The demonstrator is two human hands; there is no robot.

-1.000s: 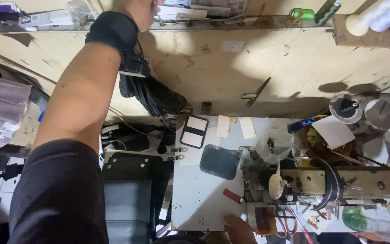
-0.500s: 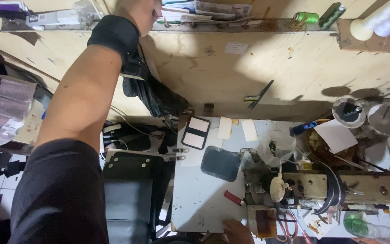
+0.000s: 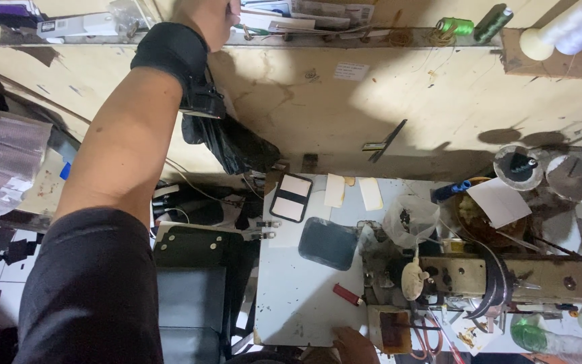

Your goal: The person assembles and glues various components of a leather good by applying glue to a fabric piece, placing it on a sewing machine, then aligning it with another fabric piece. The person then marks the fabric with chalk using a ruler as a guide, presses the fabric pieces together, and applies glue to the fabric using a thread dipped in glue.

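Observation:
My left arm stretches up to a wooden shelf (image 3: pixel 385 38) at the top of the view. My left hand (image 3: pixel 208 16), above a black wrist band, is at the shelf beside a stack of papers (image 3: pixel 304 13); its fingers are cut off by the frame edge. My right hand (image 3: pixel 356 344) rests at the near edge of the white table (image 3: pixel 298 296), next to a brown leather piece (image 3: pixel 393 330) under the sewing machine (image 3: pixel 520 280). Only part of that hand shows.
On the table lie a dark grey leather patch (image 3: pixel 328 243), a red lighter (image 3: pixel 348 294), a black-and-cream panel (image 3: pixel 291 197), two cream strips (image 3: pixel 353 192) and a plastic bag (image 3: pixel 409 216). A black bag (image 3: pixel 230 141) hangs below the shelf. Thread spools (image 3: pixel 454 25) stand on the shelf.
My left hand has stayed at the shelf while the view shifted slightly. My right hand remains at the table edge.

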